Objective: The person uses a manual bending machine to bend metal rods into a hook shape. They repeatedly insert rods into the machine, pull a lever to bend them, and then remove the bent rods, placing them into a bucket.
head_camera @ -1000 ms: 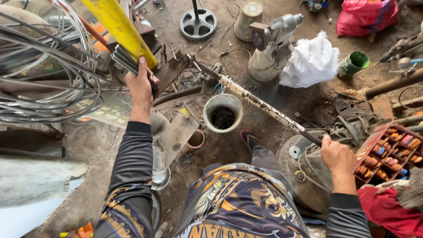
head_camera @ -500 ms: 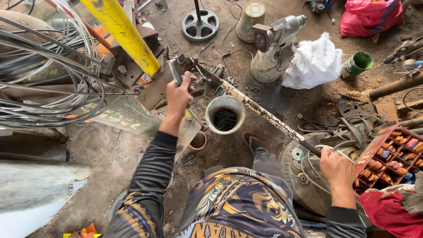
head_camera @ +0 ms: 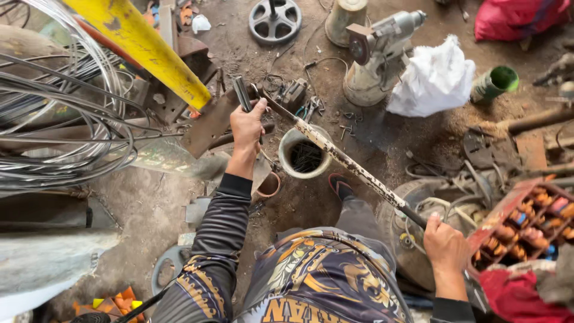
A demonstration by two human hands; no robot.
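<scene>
Bending work at floor level: our left hand [head_camera: 247, 125] is clenched around a short grey metal bar [head_camera: 241, 94] near the steel plate [head_camera: 206, 125] of the bending jig, while our right hand [head_camera: 445, 242] is closed on the near end of a long paint-flecked lever rod [head_camera: 344, 160]. The rod runs diagonally from the jig, passing over the rim of a white cylindrical can [head_camera: 304, 157] on the dirt floor [head_camera: 149, 203]. To do this step well, we judge that the short bar should be kept steady against the plate and the lever swung smoothly, with our foot [head_camera: 341, 186] kept out of its sweep. Coiled wire [head_camera: 60, 119] lies to the left, beneath a yellow beam [head_camera: 140, 45]. As to packages: a knotted white plastic bag [head_camera: 433, 78] sits upper right beside an angle grinder [head_camera: 382, 36] resting on a stand; a green can [head_camera: 493, 84] lies on its side just beyond; a red bundle [head_camera: 517, 18] occupies the top corner. A red crate [head_camera: 529, 224] of orange-capped items stands just beside our right hand. No label is legible.
</scene>
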